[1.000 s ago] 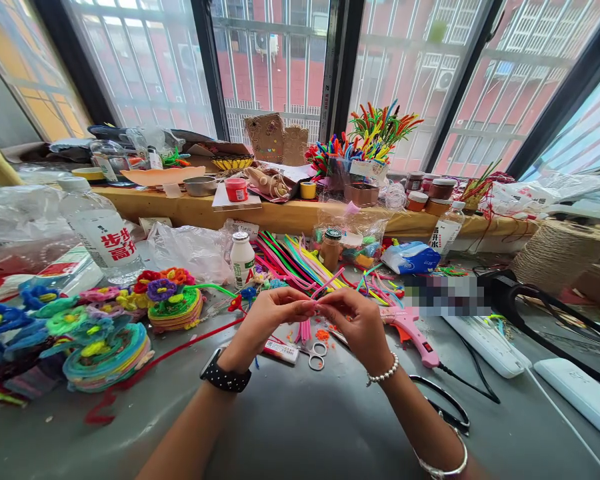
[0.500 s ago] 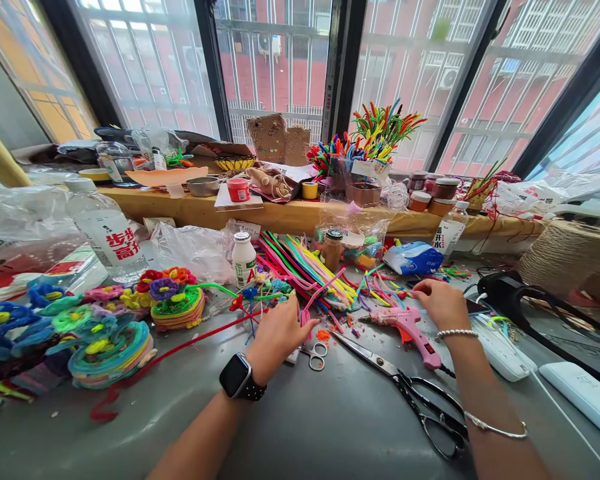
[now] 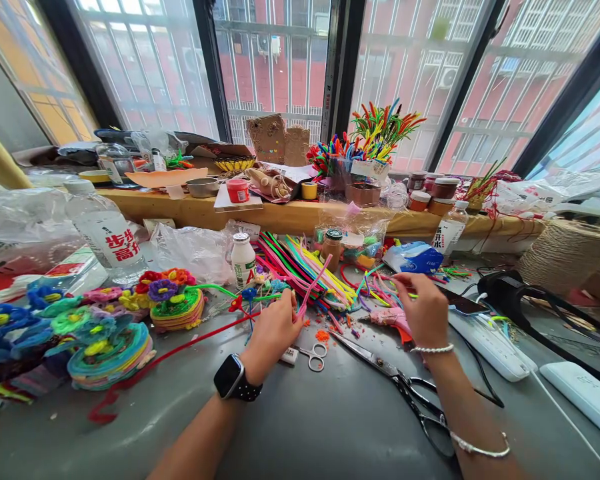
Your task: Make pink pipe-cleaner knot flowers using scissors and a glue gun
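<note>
My left hand (image 3: 275,328) is closed around a pink pipe cleaner (image 3: 313,287), which slants up and away towards the desk's far edge. My right hand (image 3: 426,308) pinches a thin green strand (image 3: 413,295) between its fingertips, just above the pink glue gun (image 3: 386,319). Both hands hover mid-desk (image 3: 305,427), in front of the pipe cleaner pile (image 3: 300,263). The big scissors (image 3: 380,363) lie between my wrists.

we see a big water bottle (image 3: 107,237) at the left, woolly flower discs (image 3: 105,350) in front of it, black-handled scissors (image 3: 405,387) lying on the grey table (image 3: 320,427), and a twine spool (image 3: 563,253) far right.
</note>
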`<state>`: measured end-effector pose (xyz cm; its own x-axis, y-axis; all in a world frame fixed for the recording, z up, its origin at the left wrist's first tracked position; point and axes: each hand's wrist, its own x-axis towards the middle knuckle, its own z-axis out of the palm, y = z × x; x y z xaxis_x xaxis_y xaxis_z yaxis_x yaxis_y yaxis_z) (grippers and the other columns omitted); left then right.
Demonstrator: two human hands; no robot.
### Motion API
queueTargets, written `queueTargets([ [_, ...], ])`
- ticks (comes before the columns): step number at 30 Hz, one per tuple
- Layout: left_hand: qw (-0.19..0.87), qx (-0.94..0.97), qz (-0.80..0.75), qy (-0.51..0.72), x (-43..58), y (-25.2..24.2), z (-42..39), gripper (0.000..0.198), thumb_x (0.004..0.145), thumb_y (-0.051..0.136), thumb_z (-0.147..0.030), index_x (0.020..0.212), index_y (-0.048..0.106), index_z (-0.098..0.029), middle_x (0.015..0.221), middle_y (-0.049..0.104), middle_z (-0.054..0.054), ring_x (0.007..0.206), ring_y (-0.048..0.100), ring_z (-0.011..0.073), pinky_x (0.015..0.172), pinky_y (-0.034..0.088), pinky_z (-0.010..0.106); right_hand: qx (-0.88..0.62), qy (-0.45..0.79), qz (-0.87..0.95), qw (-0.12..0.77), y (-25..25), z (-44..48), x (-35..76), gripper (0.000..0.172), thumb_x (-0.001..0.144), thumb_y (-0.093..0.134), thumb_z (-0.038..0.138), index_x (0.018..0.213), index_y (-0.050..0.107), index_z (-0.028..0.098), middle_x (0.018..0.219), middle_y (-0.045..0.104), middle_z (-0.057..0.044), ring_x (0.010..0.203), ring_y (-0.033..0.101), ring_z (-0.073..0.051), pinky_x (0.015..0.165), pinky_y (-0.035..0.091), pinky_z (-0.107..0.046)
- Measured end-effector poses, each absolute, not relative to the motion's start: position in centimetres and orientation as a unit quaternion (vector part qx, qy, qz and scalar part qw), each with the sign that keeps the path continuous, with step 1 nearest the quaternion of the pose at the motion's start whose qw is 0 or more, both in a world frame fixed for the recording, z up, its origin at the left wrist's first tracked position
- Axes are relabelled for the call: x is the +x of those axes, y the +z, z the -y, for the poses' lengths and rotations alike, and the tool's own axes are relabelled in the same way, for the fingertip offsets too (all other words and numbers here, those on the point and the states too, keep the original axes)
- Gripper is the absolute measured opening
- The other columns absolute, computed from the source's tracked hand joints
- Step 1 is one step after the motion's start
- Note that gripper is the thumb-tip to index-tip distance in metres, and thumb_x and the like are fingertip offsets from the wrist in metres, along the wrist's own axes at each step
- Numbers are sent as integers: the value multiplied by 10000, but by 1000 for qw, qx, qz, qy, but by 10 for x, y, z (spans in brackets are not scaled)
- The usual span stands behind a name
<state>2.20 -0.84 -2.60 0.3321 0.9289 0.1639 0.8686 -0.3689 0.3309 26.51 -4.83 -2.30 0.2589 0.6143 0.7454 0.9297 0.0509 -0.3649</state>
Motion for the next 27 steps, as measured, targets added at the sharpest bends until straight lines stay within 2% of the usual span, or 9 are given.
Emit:
queueTargets([
  [3,104,804,-539,230,22,-22,10,115,676,467,-200,770,402,-195,631,589,-11,594,576,152,526,381,230,-560,-166,674,452,-22,54,223,113,780,468,187,790,576,154,751,605,-63,713,531,-172,684,431,-293],
  [7,156,807,-485,300,25,-18,15,113,676,472,-215,766,406,-196,618,573,-22,556,568,130,519,412,223,-479,-113,767,412,-27,58,188,145,782,469,158,870,573,209,875,601,-39,877,482,-184,786,395,-309],
  [9,192,809,-451,324,27,-17,18,102,688,463,-218,772,412,-191,633,567,-17,560,564,120,528,431,220,-509,-59,738,438,-29,58,181,101,763,508,227,827,570,180,839,583,-60,827,493,-192,749,404,-316],
  [11,220,812,-422,338,29,-16,21,85,704,453,-224,774,422,-186,656,562,-11,579,561,114,548,448,222,-555,32,687,469,-30,58,179,170,753,515,302,815,549,147,765,563,-64,714,512,-177,658,423,-298],
  [14,252,820,-381,345,32,-13,25,77,725,443,-232,781,433,-180,681,550,-8,608,552,107,582,469,223,-577,190,620,496,-29,57,180,267,745,497,385,842,529,138,650,534,-23,570,499,-142,537,408,-255],
  [16,276,824,-357,342,34,-12,28,65,735,439,-236,767,437,-179,690,534,-12,621,542,100,602,478,220,-567,257,593,511,-28,56,181,287,715,519,414,825,537,150,591,509,6,530,477,-130,508,386,-240],
  [21,308,820,-348,334,33,-10,27,134,737,470,-303,744,455,-169,699,528,-6,633,530,104,626,477,232,-524,354,537,558,-29,57,178,243,684,558,403,704,536,162,581,498,21,504,443,-103,483,353,-220],
  [24,306,817,-362,329,31,-8,26,234,737,468,-367,846,493,-162,813,569,34,749,549,141,681,462,257,-507,381,532,562,-29,57,177,221,695,553,389,689,546,168,580,509,24,489,436,-94,471,348,-217],
  [27,299,832,-356,303,31,-7,26,296,762,427,-379,957,504,-170,940,577,62,867,534,167,740,430,272,-496,370,552,558,-29,58,177,186,692,571,354,673,573,170,623,542,10,541,470,-105,520,371,-226],
])
